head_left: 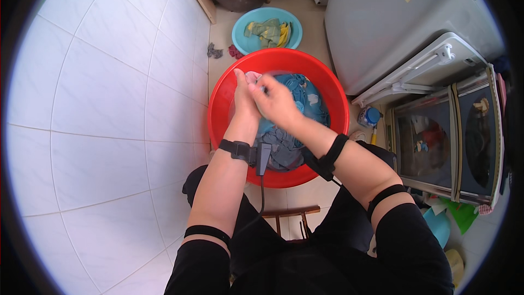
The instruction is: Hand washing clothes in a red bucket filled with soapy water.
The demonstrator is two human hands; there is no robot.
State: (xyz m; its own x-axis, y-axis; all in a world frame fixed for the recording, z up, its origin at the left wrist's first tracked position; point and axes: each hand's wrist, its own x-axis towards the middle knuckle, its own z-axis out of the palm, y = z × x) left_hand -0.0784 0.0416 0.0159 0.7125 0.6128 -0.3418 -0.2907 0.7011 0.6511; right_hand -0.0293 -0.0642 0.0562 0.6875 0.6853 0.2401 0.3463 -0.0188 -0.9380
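Observation:
Above a large red basin [218, 114] my two hands are brought together. My left hand [245, 100] is raised on edge, its fingers bent around a small pale pinkish patch that I cannot identify. Pressed against it, my right hand [275, 102] is curled closed and slightly blurred by motion. What lies between the fingers is mostly hidden. Beneath them in the basin, blue clothes [305, 95] and dark grey clothes [281, 150] lie wet and crumpled, the blue ones to the right and the grey ones nearer me.
Beyond the red basin sits a light blue basin [238, 35] with a green and yellow garment [267, 31]. Small grey and red cloths lie beside it. A tiled wall [103, 98] rises at left; a grey fridge [376, 27], a blue-lidded jar [370, 116] and a glass-fronted cabinet [426, 142] stand at right.

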